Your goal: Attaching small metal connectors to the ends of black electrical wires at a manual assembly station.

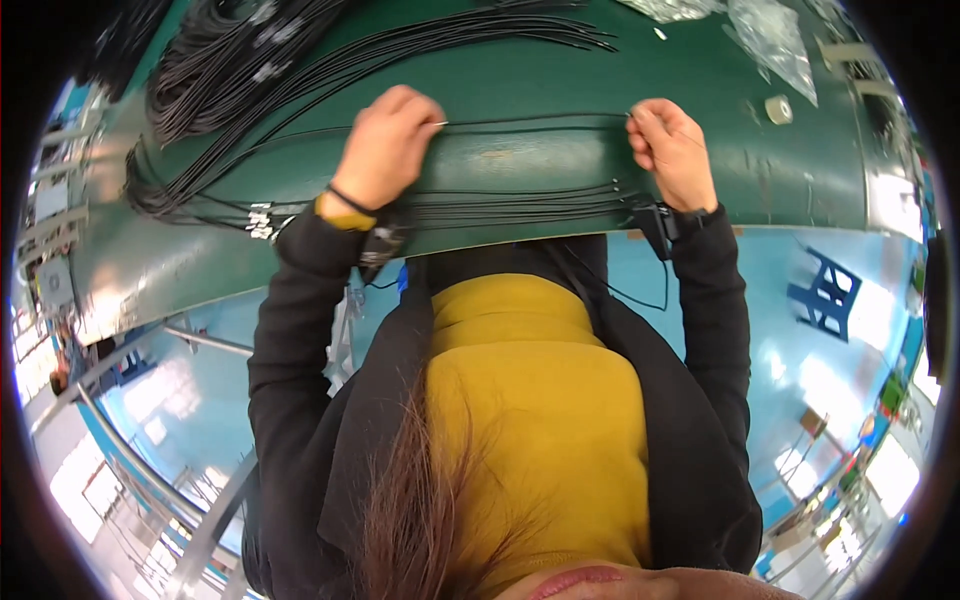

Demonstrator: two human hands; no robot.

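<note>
Head view: left hand (385, 147) and right hand (676, 152) are pinching a black cable (540, 119), apparently keeping it straight.

Cables (225, 85) crowd left (room toward white roll (779, 110))

The person wore an open black jacket (290, 350) over a mustard-yellow top (535, 420). A yellow cuff (336, 210) and thin dark band (351, 199) edged the left sleeve (310, 250); a black device (654, 226) with thin cable (666, 285) adjoined the right.
</note>
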